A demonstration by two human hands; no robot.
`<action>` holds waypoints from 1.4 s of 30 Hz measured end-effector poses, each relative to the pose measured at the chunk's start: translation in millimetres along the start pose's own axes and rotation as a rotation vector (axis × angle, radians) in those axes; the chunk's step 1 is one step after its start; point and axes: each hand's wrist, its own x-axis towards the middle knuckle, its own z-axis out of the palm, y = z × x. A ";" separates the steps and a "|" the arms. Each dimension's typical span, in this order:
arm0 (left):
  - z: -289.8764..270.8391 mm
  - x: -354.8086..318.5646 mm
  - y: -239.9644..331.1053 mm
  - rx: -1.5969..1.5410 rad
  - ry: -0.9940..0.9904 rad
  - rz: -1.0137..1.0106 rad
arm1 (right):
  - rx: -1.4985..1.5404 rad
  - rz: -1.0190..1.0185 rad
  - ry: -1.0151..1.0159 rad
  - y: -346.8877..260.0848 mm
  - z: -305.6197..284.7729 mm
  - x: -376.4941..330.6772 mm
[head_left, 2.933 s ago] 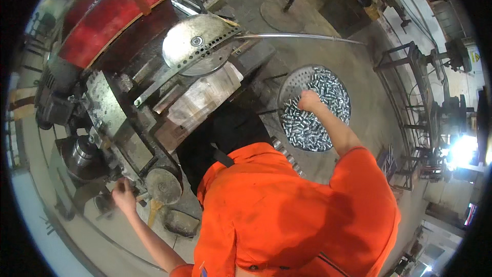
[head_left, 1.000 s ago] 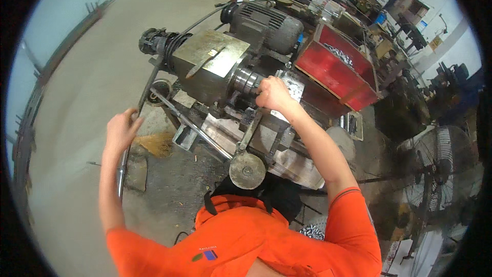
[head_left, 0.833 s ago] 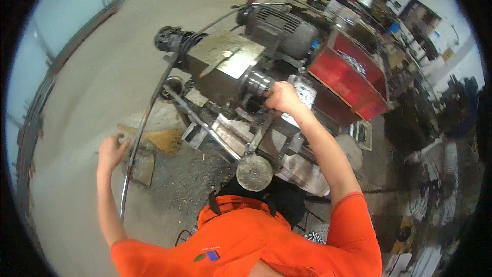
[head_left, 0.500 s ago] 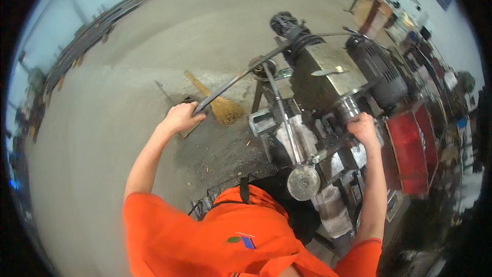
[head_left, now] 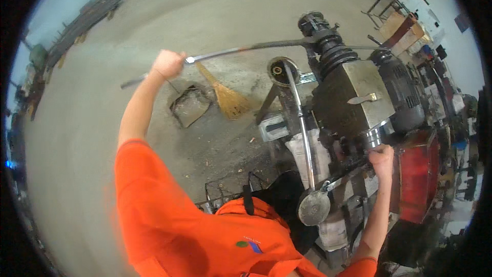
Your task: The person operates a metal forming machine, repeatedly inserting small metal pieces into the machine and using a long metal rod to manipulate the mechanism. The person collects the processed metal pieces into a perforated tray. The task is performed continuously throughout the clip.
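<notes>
A long metal bar (head_left: 230,51) stretches left from the collared dark shaft (head_left: 325,41) of a machine. My left hand (head_left: 169,64) is closed around it, arm stretched out, with a grey rod end (head_left: 136,81) showing beyond the wrist. My right hand (head_left: 382,158) is closed in a fist just below a shiny metal cylinder (head_left: 374,137) at the machine's near side; what it grips is hidden. Between my arms stands a slanting steel rod (head_left: 305,136), joining a round wheel (head_left: 283,71) to a round metal disc (head_left: 313,208). A flat handle (head_left: 362,99) lies on the boxy metal housing (head_left: 371,79).
A straw broom (head_left: 230,102) and a dustpan (head_left: 190,106) rest on the concrete floor (head_left: 205,10) left of the machine, among scattered debris. A dark motor (head_left: 402,84) and a red metal box (head_left: 417,174) stand at the right. Long stock (head_left: 87,15) lies along the far left wall.
My left hand has swung the bar's outer end upward and away from me. My right hand stays closed beside the cylinder. The whole view has shifted, so the machine appears further right.
</notes>
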 end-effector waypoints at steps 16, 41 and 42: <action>-11.5 45.9 222.9 -0.842 0.020 -0.253 | 0.008 -0.112 0.307 -7.9 -36.2 -83.7; -18.3 91.7 293.3 -1.460 -0.275 -0.137 | -0.485 1.607 0.069 162.3 8.4 -639.2; -28.4 89.3 300.3 -1.491 -0.298 -0.179 | -0.514 1.556 0.175 141.3 11.8 -626.2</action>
